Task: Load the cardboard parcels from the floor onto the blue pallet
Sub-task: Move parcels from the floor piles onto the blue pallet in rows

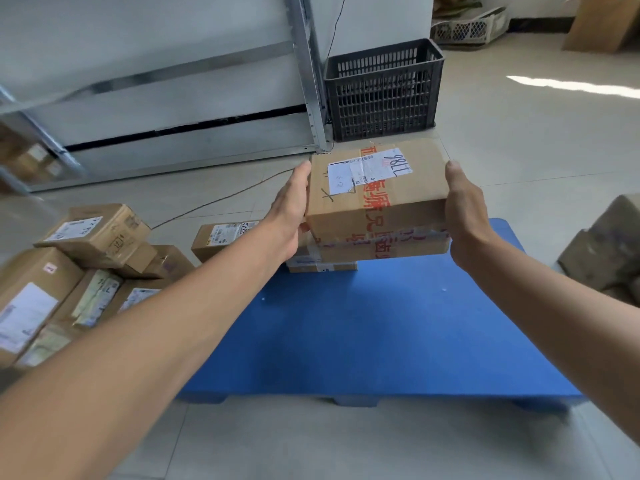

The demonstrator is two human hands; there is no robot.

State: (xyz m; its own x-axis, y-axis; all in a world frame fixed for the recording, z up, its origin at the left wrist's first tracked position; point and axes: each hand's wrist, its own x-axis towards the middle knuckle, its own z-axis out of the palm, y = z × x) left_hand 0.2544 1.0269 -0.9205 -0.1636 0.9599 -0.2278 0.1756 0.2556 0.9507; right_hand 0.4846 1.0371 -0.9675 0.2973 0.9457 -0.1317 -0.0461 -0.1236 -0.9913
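Left hand [292, 206] and right hand [462, 209] flank taped cardboard parcel [377, 188], fingers [304, 226] clamped on its sides, over stacked parcels [346, 252] on blue pallet [381, 323], loose parcels [97, 233] on floor [519, 133]

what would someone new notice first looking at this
A cardboard parcel with red tape and a white label, held between the left hand and right hand on or just above a small stack at the far end of the blue pallet. Next, the pile of parcels on the floor at left, and the black crate by the wall behind.
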